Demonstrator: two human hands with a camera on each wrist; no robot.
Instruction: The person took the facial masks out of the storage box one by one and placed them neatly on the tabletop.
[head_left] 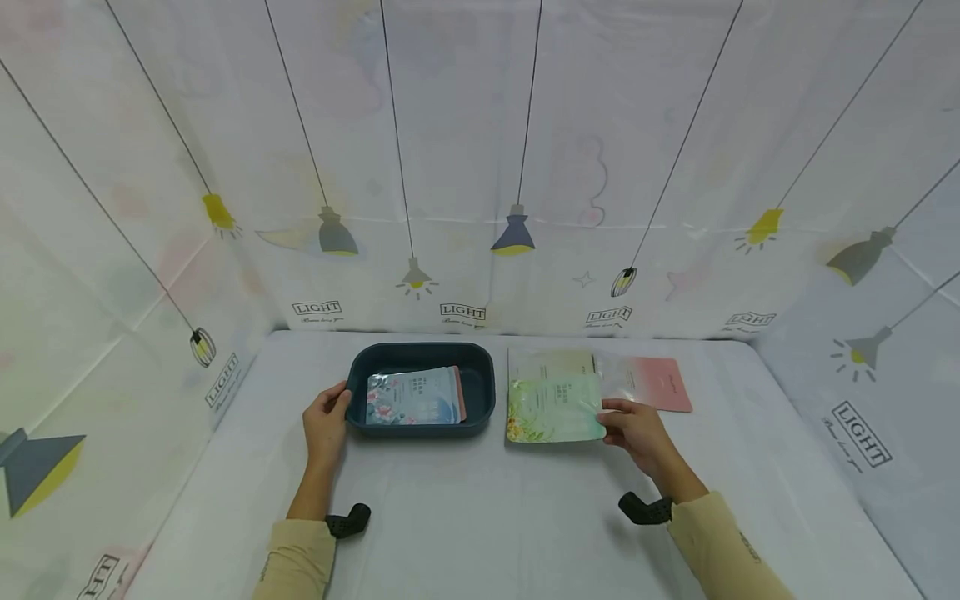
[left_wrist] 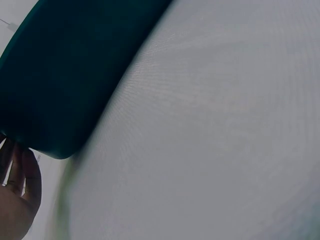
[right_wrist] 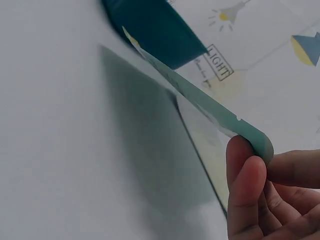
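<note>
A dark teal basin point(head_left: 420, 432) stands at the left of the table, with a blue floral sachet point(head_left: 412, 398) lying in it over a pinkish one point(head_left: 461, 393). My left hand point(head_left: 326, 421) grips the basin's left end at the rim; in the left wrist view its fingers point(left_wrist: 31, 175) meet the basin wall point(left_wrist: 65, 85). With thumb and fingers my right hand point(head_left: 637, 433) pinches the right edge of a green sachet point(head_left: 555, 408). In the right wrist view that sachet point(right_wrist: 200, 100) is raised and tilted, casting a shadow on the table.
Behind and partly under the green sachet lies a pale yellow sachet point(head_left: 551, 362). To its right is a pink sachet point(head_left: 662, 383) with a clear-looking part. A white cloth covers the table point(head_left: 480, 525), and printed curtains point(head_left: 465, 167) enclose its back and sides.
</note>
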